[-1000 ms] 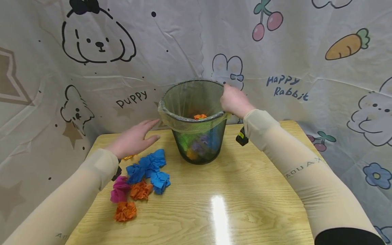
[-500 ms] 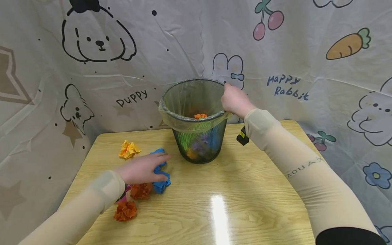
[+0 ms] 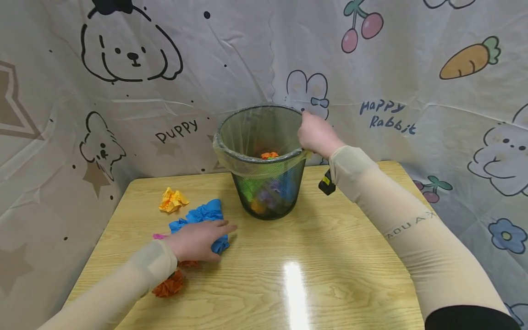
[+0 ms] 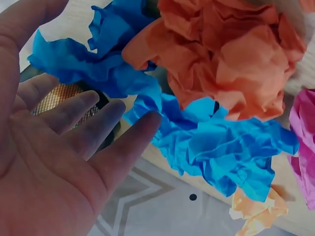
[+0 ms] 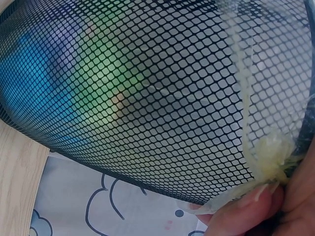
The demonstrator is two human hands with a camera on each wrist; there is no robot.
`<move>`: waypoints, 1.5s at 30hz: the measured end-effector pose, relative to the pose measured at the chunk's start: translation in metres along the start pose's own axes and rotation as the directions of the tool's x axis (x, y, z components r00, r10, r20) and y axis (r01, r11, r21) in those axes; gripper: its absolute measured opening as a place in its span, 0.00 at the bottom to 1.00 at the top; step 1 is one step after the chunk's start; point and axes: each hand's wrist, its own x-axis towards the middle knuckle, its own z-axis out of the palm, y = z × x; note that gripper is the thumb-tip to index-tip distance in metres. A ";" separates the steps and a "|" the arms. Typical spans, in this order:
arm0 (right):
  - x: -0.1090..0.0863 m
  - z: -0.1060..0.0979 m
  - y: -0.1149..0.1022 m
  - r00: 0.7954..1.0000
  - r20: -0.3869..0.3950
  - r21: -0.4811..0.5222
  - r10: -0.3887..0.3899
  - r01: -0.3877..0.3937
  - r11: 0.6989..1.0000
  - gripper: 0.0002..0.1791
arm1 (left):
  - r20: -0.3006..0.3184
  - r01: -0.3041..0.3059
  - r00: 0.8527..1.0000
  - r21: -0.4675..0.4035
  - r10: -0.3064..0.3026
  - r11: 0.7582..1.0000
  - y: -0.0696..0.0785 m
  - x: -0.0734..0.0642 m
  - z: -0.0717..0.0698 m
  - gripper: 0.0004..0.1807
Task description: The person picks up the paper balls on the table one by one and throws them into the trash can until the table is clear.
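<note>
A black mesh wastebasket (image 3: 270,201) with a thin yellowish liner (image 3: 239,167) stands upright on the table, with colourful crumpled paper inside. My right hand (image 3: 318,134) grips its rim on the right; in the right wrist view, the fingers (image 5: 246,209) curl round the edge beside the knotted liner (image 5: 273,152). Fingers spread, my left hand (image 3: 200,239) is over the blue crumpled paper (image 3: 208,211) and partly hides it. Seen from the left wrist, the palm holds nothing, and one fingertip (image 4: 153,120) overlaps the blue paper. Orange crumpled paper (image 4: 231,59) lies close by.
Yellow crumpled paper (image 3: 173,200) lies at the table's back left. Magenta paper (image 3: 159,236) and an orange ball (image 3: 169,285) are partly behind the left wrist. A printed cloth (image 3: 247,55) hangs right behind the wooden table (image 3: 350,256).
My left hand has moved from beside the basket toward the front, over the blue paper, uncovering the yellow paper. The right hand keeps its grip on the rim.
</note>
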 end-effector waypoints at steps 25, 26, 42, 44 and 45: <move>0.001 0.001 0.000 1.000 -0.014 -0.008 0.014 -0.014 1.000 0.36 | 0.015 -0.061 0.998 -0.004 0.061 0.998 0.004 0.001 0.021 0.29; 0.000 0.001 0.000 1.000 -0.013 -0.006 0.012 -0.012 1.000 0.36 | 0.012 -0.059 0.998 0.001 0.059 0.998 0.004 0.001 0.021 0.29; 0.000 0.000 -0.001 1.000 -0.010 0.008 0.022 -0.021 1.000 0.36 | -0.114 -0.206 0.972 0.016 0.207 0.978 0.004 0.001 0.019 0.15; 0.000 0.000 -0.001 1.000 -0.013 0.008 0.022 -0.022 1.000 0.36 | -0.131 -0.223 0.966 0.006 0.221 0.975 0.005 0.001 0.015 0.13; 0.000 0.000 -0.001 1.000 -0.014 0.007 0.022 -0.022 1.000 0.36 | -0.140 -0.227 0.964 0.002 0.225 0.974 0.006 0.000 0.014 0.13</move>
